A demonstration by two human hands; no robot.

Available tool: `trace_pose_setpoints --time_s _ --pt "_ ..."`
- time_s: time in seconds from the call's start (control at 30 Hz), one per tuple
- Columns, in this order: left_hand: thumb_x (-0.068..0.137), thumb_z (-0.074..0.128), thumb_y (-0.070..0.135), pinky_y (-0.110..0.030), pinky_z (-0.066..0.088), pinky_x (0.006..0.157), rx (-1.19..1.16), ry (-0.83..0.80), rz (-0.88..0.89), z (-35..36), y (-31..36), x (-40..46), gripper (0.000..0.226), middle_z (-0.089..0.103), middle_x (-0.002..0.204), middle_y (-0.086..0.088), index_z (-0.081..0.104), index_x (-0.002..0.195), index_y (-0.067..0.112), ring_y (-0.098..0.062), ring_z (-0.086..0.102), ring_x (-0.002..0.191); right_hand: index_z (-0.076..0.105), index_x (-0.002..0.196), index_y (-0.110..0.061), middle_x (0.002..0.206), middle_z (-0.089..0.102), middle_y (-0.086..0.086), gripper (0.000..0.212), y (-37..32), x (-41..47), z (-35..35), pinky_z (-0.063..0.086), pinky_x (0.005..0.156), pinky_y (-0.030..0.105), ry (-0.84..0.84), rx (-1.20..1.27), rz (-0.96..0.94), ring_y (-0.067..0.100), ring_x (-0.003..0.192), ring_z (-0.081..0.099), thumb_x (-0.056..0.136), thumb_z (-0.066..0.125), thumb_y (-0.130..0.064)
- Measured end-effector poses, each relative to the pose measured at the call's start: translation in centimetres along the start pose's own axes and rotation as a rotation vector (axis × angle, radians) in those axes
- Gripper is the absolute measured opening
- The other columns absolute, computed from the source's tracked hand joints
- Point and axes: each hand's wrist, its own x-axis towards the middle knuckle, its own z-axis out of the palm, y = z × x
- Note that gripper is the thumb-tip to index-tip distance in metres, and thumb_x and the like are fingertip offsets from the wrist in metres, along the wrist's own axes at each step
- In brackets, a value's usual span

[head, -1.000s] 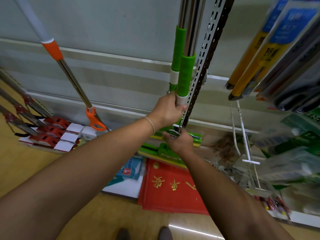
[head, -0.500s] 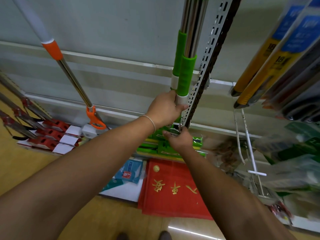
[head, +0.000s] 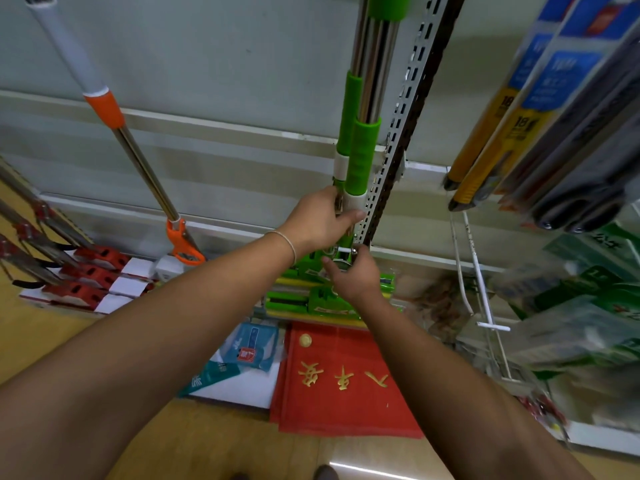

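Observation:
Two green-sleeved mops with steel poles [head: 362, 157] stand upright against a perforated shelf upright [head: 398, 143]. My left hand [head: 320, 221] grips the front pole just below its green sleeve, thumb across the white collar. Below it my right hand [head: 353, 275] pinches the metal fitting with a white pin at the pole's lower joint. The green and yellow mop heads [head: 304, 299] rest on the bottom shelf, partly hidden behind my right hand.
An orange-handled mop [head: 138, 164] leans at the left, with red mop heads [head: 90, 271] beside it. A red doormat [head: 343, 379] and blue packets [head: 249, 348] lie on the low shelf. Wiper blade packs [head: 540, 126] hang at the right above a white hook [head: 485, 289].
The view has tilted down slightly, so the poles and hands sit a little lower in the frame. Both hands keep their hold on the green mop; my left thumb now shows across the collar.

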Motion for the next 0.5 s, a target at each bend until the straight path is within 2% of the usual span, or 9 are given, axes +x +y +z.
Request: trace_pose_setpoints --time_s 0.13,0.27,0.37,0.5 --pt "0.084 0.069 0.04 -0.022 0.036 0.08 -0.015 0.033 0.011 -0.9 -0.2 -0.4 0.052 0.064 0.122 -0.01 0.053 0.124 0.01 -0.027 0.06 0.109 0.042 0.14 -0.013 0.132 0.059 0.01 0.072 -0.7 -0.6 -0.1 0.046 0.091 0.034 -0.026 -0.016 0.028 0.031 0.121 0.056 0.083 0.073 -0.045" --pt "0.081 0.073 0.036 -0.034 0.045 0.09 -0.021 -0.041 -0.042 -2.0 -0.8 -0.6 0.07 0.055 0.133 -0.016 0.041 0.134 0.005 -0.03 0.056 0.116 0.048 0.133 -0.016 0.126 0.062 0.008 0.062 -0.8 -1.5 0.3 0.047 0.09 0.031 -0.032 -0.018 0.044 0.029 0.117 0.058 0.082 0.075 -0.037" --pt "0.08 0.074 0.032 -0.032 0.043 0.089 -0.025 -0.073 -0.063 -2.3 -1.5 -1.1 0.066 0.056 0.13 -0.014 0.043 0.132 0.005 -0.029 0.056 0.116 0.052 0.128 -0.017 0.122 0.064 0.006 0.053 -0.9 -1.8 0.5 0.048 0.087 0.031 -0.042 -0.008 0.061 0.027 0.113 0.06 0.084 0.074 -0.035" --pt "0.085 0.07 0.03 -0.029 0.039 0.09 -0.013 -0.128 -0.085 -2.2 -2.4 -1.9 0.062 0.055 0.133 -0.014 0.042 0.135 0.005 -0.03 0.053 0.12 0.05 0.135 -0.012 0.128 0.061 0.013 0.048 -1.1 -1.6 0.6 0.05 0.086 0.033 -0.056 -0.043 0.085 0.031 0.114 0.059 0.093 0.063 -0.03"
